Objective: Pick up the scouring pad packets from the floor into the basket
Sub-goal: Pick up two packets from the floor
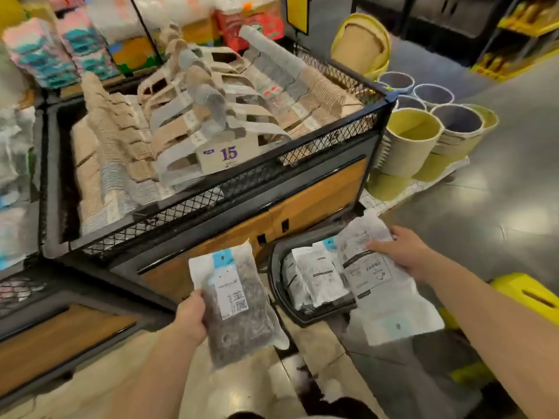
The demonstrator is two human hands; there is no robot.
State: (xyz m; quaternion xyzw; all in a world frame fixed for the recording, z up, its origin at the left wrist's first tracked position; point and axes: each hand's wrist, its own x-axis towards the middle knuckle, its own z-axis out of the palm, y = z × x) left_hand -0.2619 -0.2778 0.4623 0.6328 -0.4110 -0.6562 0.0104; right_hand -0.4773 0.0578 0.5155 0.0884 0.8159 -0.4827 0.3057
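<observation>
The person is bent over a dark basket (276, 285) that sits on the floor (490, 219) at the foot of a mesh-sided display bin (230, 192). Taking the basket as the centre of the clock, the left hand (190, 314) is out at about 8 o'clock, its fingers and thumb wrapped round the lower edge of a scouring pad packet (239, 309). That packet is held upright, blue tab at the top, clear of the floor and just beside the basket's near rim.

The right hand (403, 252) comes in from 3 o'clock, gripping a second packet (372, 267) by its side. This one is turned with its blue tab towards the person and lies tilted across the basket's right edge. Whether it is one packet or two pressed together, I cannot tell.

Inside the basket several more packets (317, 276) stand on end, leaning against each other.

Up at 11 o'clock the bin is heaped with beige and grey hangers (196, 116), with a price card (227, 154) reading 15 at the front. At 1 o'clock stacked buckets (411, 140) stand on the floor, yellow and grey.
</observation>
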